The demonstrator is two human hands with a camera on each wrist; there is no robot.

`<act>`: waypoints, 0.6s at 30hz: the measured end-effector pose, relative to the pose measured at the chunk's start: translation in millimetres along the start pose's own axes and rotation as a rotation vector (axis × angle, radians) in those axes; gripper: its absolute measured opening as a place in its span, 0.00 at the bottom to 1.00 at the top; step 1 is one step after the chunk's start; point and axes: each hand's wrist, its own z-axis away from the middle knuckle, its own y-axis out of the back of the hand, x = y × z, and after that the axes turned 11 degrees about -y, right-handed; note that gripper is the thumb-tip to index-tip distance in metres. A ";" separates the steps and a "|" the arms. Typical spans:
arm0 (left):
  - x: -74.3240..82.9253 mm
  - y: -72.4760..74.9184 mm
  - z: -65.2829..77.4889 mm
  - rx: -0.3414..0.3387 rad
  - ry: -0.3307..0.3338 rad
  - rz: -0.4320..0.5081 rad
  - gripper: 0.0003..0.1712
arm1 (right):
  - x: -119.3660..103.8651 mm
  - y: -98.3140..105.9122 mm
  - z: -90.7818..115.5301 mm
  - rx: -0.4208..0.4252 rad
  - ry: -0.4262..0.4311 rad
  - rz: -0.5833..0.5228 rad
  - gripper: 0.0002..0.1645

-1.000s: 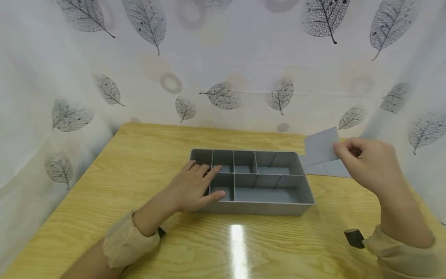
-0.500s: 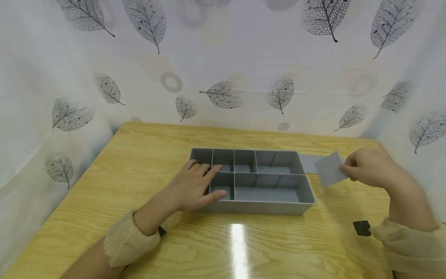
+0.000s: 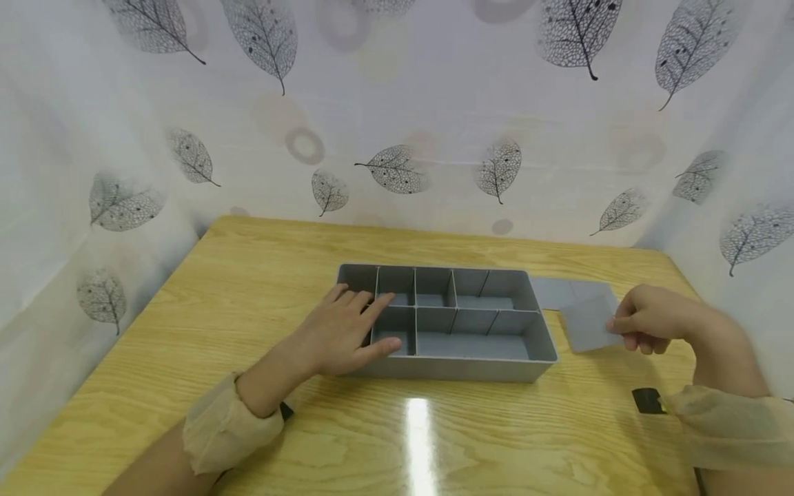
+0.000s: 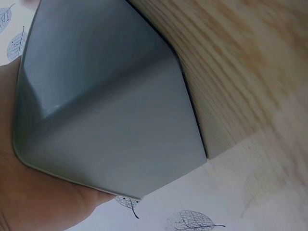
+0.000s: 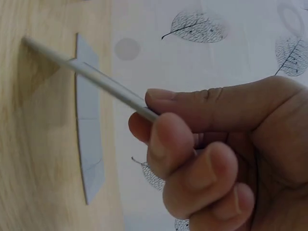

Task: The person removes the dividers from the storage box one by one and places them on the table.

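Observation:
A grey divided organizer box [image 3: 453,370] sits on the wooden table, its inside split by thin partitions into several compartments. My left hand [image 3: 335,334] rests over the left end of the box, fingers spread across the rim. In the left wrist view, the box's grey end wall [image 4: 120,139] fills the middle, with that hand along its rim. My right hand [image 3: 664,318] pinches a thin, square grey divider panel [image 3: 583,324] between thumb and fingers, right of the box. The right wrist view shows this panel [image 5: 91,74] edge-on, tilted above the table.
Flat grey panels [image 3: 552,293] lie on the table at the box's right end, partly overlapped by the held one in the head view. A leaf-patterned curtain [image 3: 434,103] stands behind the table and along both sides.
My right hand has lowered the divider panel toward me, away from the flat panels, turning it flatter. My left hand stays on the box.

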 end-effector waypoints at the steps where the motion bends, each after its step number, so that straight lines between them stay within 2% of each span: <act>1: 0.0 -0.1 -0.2 -0.002 0.002 0.004 0.47 | 1.5 -1.3 -1.7 -0.016 -0.008 -0.014 0.17; 8: 0.1 -1.1 -2.1 -0.008 0.000 0.000 0.47 | 11.9 -7.6 -11.8 -0.067 -0.059 -0.019 0.19; 13: -0.6 -0.6 -2.0 -0.012 0.001 -0.007 0.47 | 17.0 -11.8 -18.3 -0.059 -0.128 0.019 0.18; 18: -0.4 -0.6 -2.1 -0.013 -0.001 0.003 0.47 | 22.8 -14.7 -22.7 -0.066 -0.180 0.002 0.18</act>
